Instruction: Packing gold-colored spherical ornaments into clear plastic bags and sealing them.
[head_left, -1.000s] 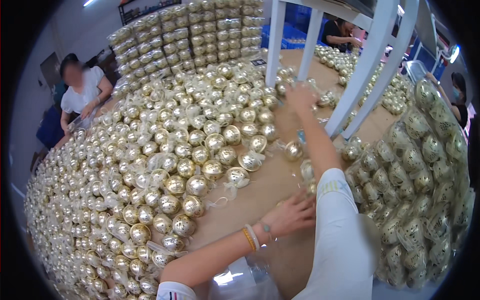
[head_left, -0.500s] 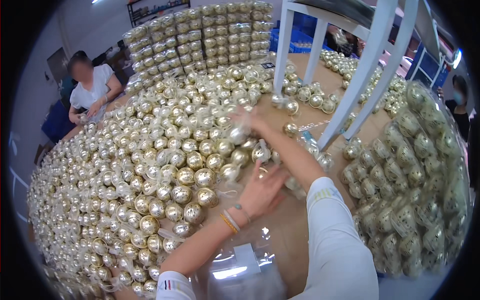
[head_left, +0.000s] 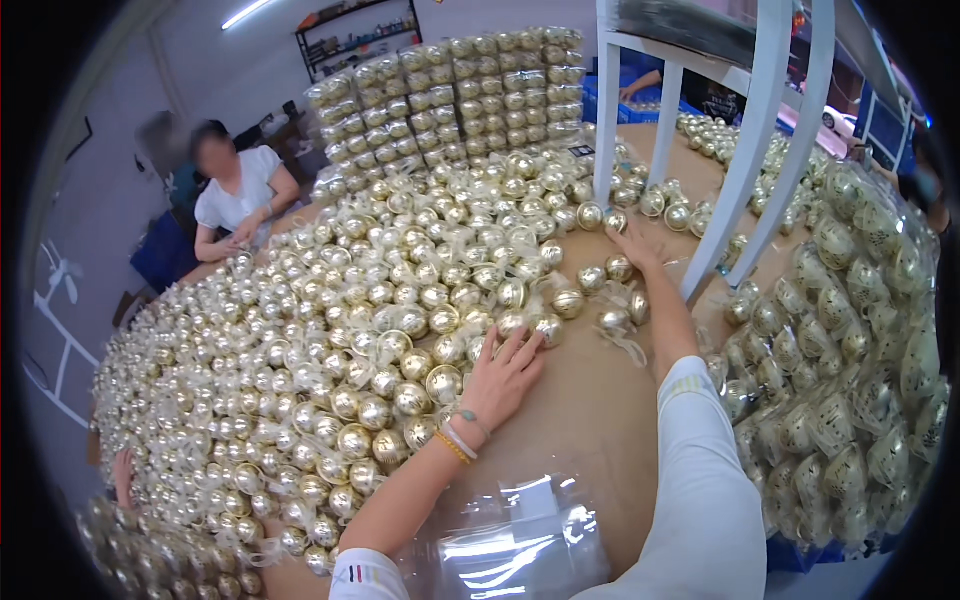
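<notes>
A broad pile of shiny gold ball ornaments (head_left: 352, 440), many with pale ribbon loops, covers the brown table. My left hand (head_left: 507, 375) lies palm down at the pile's near edge, fingers spread over a few gold balls (head_left: 546, 330). My right hand (head_left: 641, 247) stretches farther out, beside a white frame leg. Its extended fingertips touch a single gold ball (head_left: 616, 222); no grip on it is visible. Between my hands sit several loose gold balls (head_left: 591, 279), one with its ribbon trailing on the table.
Clear plastic bags (head_left: 520, 535) lie close in front of me. Bagged ornaments (head_left: 830, 370) are heaped at right, with stacked packs (head_left: 450, 95) behind. A white metal frame (head_left: 735, 190) stands on the table (head_left: 590, 400). Another person (head_left: 240, 190) sits at far left; another hand (head_left: 123, 477) shows at left.
My hands have moved apart: the right went from over the pile to beside the frame leg, the left settled flat on the pile's edge. Loose balls have shifted. The view has shifted too.
</notes>
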